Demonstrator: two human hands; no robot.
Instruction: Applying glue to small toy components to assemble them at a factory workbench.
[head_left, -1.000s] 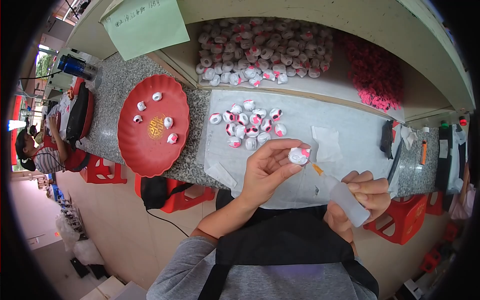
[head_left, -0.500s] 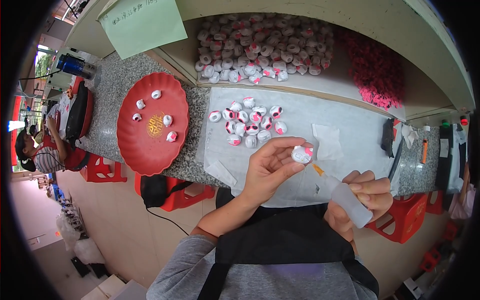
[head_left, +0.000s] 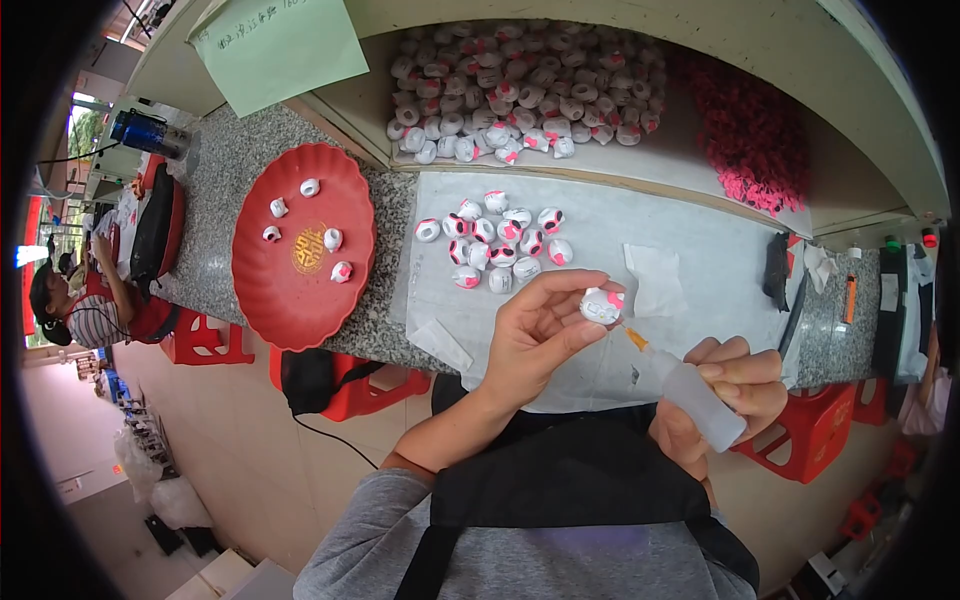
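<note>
Between the thumb and fingers of my left hand (head_left: 541, 335) is a small white figurine head (head_left: 602, 305) with a pink bow. My right hand (head_left: 738, 388) is wrapped round a translucent squeeze bottle (head_left: 703, 407). The bottle is tilted, and its orange needle tip (head_left: 637, 339) points up and left at the lower right side of the head. Whether the tip touches the head, I cannot tell. Beyond my left hand, a cluster of similar white heads (head_left: 502, 257), several with pink bows, lies on the white sheet (head_left: 590, 222).
A red scalloped tray (head_left: 285, 285) with several white heads stands at the left. The shelf ahead holds a heap of white heads (head_left: 525, 85) and a pile of pink pieces (head_left: 755, 150). A crumpled tissue (head_left: 652, 281) lies on the sheet. Another person (head_left: 85, 310) sits far left.
The view has shifted very slightly. Both hands keep their hold on the head and the bottle, with the needle tip still beside the head.
</note>
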